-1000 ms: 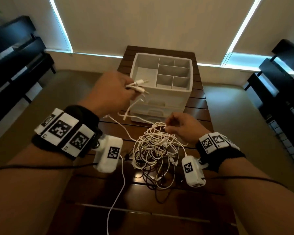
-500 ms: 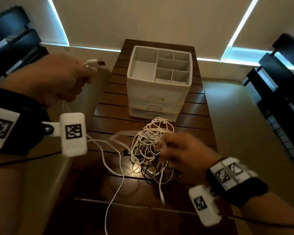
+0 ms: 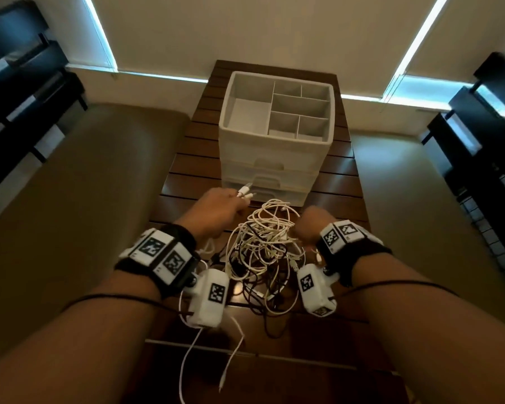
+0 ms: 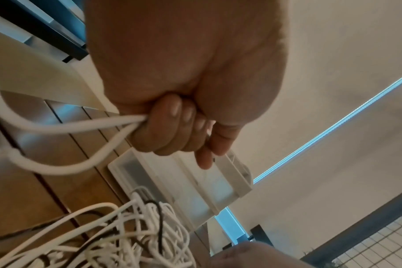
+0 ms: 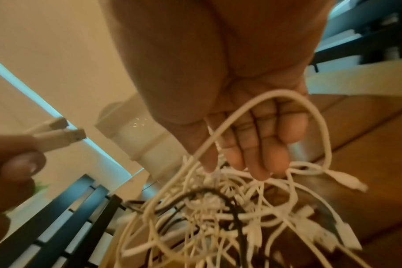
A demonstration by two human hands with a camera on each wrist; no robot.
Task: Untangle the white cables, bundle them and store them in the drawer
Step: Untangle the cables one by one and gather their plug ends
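Observation:
A tangle of white cables (image 3: pixel 263 246) with black strands mixed in lies on the dark slatted table (image 3: pixel 187 158), in front of the white drawer unit (image 3: pixel 274 164). My left hand (image 3: pixel 219 211) is curled in a fist (image 4: pixel 172 127) round a doubled white cable (image 4: pixel 80 125). Its plug ends (image 3: pixel 245 191) stick out past the fingers, just before the lowest drawer. My right hand (image 3: pixel 311 225) is at the tangle's right edge. Its fingers (image 5: pixel 252 145) point down into the tangle (image 5: pixel 218 208), thumb and forefinger pinch a thin white strand, and a cable loop (image 5: pixel 276 93) lies across them.
The drawer unit's top is an open divided tray (image 3: pixel 277 106); its drawers look closed. Two loose white cable ends (image 3: pixel 187 360) trail over the table's near edge. Black shelving (image 3: pixel 18 83) stands at the left and dark furniture (image 3: pixel 484 135) at the right, with floor on both sides of the narrow table.
My left hand has come down from high on the left to the table in front of the drawers, still gripping the cable. My right hand has moved forward to the tangle's right side.

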